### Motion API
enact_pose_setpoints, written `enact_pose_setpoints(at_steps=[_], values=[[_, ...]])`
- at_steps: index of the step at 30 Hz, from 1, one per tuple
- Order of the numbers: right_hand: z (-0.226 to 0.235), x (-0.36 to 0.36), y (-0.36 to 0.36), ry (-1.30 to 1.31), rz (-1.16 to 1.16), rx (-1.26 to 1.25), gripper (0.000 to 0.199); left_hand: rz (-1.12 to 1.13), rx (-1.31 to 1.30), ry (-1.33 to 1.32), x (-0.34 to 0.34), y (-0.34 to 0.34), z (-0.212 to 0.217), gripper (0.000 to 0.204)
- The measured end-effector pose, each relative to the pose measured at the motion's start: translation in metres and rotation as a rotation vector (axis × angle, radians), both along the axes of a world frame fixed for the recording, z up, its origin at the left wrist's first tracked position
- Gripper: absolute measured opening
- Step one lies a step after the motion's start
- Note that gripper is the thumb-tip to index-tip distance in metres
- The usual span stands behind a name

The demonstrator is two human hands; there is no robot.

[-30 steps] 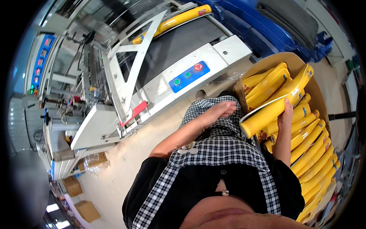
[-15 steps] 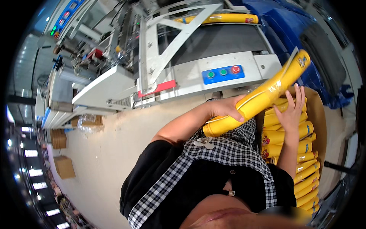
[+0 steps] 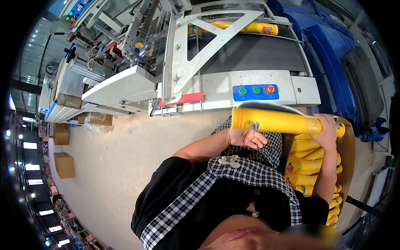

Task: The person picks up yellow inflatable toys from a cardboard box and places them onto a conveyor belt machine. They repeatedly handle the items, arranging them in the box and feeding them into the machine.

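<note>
A big grey-white packing machine (image 3: 233,89) fills the space just beyond both hands, its dark belt (image 3: 254,52) running away from them. On that belt, well past the hands, lies a yellow tube (image 3: 243,27) on its side. A blue panel (image 3: 255,91) with two green buttons and one red one sits on the machine's front edge, right above the hands. A slanted metal frame (image 3: 183,50) stands up and to the left of the left hand, with a red bar (image 3: 181,99) at its foot. A blue tarpaulin (image 3: 333,46) lies beyond the right hand and off to its right.

Below the right hand, an open cardboard box (image 3: 348,162) holds a stack of yellow tubes (image 3: 310,160) lying flat, one on another, under that forearm. Far off to the left of the left hand, brown cartons (image 3: 64,164) sit on the pale floor (image 3: 125,154).

Between the hands is a long yellow tube wrapped in clear film (image 3: 277,121), held level, just short of the machine's edge and above the box. The right hand (image 3: 326,130) is closed over its right end, fingers curled round the top. The left hand (image 3: 246,138) sits under the tube's left end, palm up and fingers loosely bent, touching it from below; it looks blurred, so I cannot tell how firm its grip is.
</note>
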State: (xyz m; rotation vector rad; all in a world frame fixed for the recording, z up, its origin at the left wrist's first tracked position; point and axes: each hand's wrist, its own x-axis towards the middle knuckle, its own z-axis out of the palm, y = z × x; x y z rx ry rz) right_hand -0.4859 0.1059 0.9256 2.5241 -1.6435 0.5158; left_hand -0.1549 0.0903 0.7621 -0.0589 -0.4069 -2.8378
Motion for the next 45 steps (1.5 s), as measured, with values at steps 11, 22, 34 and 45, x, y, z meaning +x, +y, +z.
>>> enact_pose_setpoints(at_steps=[11, 22, 34, 45], values=[[0.013, -0.051, -0.066, 0.011, -0.503, -0.087, 0.058, 0.281, -1.446, -1.085, -0.001, 0.036, -0.102, 0.043], [0.033, -0.064, -0.191, 0.191, -0.584, -0.123, 0.058, 0.266, -1.295, -1.117, 0.001, 0.04, -0.104, 0.036], [0.03, -0.075, -0.276, 0.256, -0.409, -0.093, 0.058, 0.17, -1.177, -1.204, 0.003, 0.061, -0.073, 0.034], [-0.001, -0.047, -0.348, 0.14, -0.214, 0.069, 0.063, 0.102, -1.116, -1.206, 0.009, 0.063, -0.064, 0.038]])
